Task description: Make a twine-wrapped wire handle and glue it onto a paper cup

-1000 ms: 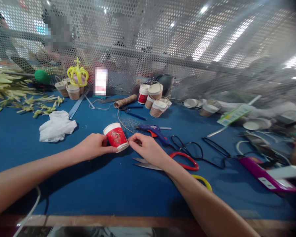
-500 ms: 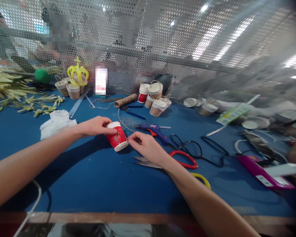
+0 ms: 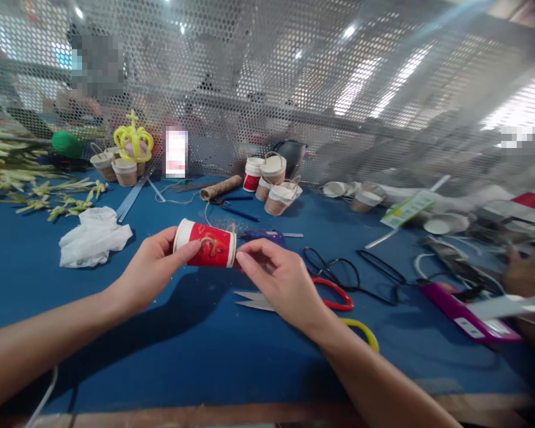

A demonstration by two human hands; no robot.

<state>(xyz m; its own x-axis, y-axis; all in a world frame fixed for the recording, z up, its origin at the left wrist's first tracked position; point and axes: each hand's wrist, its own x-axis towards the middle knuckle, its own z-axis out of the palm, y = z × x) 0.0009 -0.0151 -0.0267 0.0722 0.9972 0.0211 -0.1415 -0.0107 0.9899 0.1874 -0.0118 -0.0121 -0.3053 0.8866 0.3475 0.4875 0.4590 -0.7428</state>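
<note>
A red-and-white paper cup [image 3: 211,245] lies on its side in the air above the blue table, its base toward the right. My left hand [image 3: 158,261] grips it around the rim end, thumb on the near side. At the base, the thumb and fingers of my right hand [image 3: 271,276] are pinched together, close to the cup's edge. A thin twine runs from the twine roll [image 3: 220,188] behind the cup toward these fingertips; its end is hidden. Beneath my right hand lie scissors [image 3: 254,301] with red and yellow handles. Behind it, a blue glue gun [image 3: 265,238] is partly covered.
Twine-wrapped small buckets [image 3: 280,197] stand at the back, near more red cups [image 3: 252,173] and pliers [image 3: 241,211]. White cloth [image 3: 93,238] and dried husks [image 3: 9,160] are at left. A purple box [image 3: 468,312], black cable [image 3: 356,273] and another person's hand [image 3: 528,267] are at right.
The cup has turned from tilted to nearly level and come closer to me. My left hand has shifted lower around its rim end; my right hand stays at the base.
</note>
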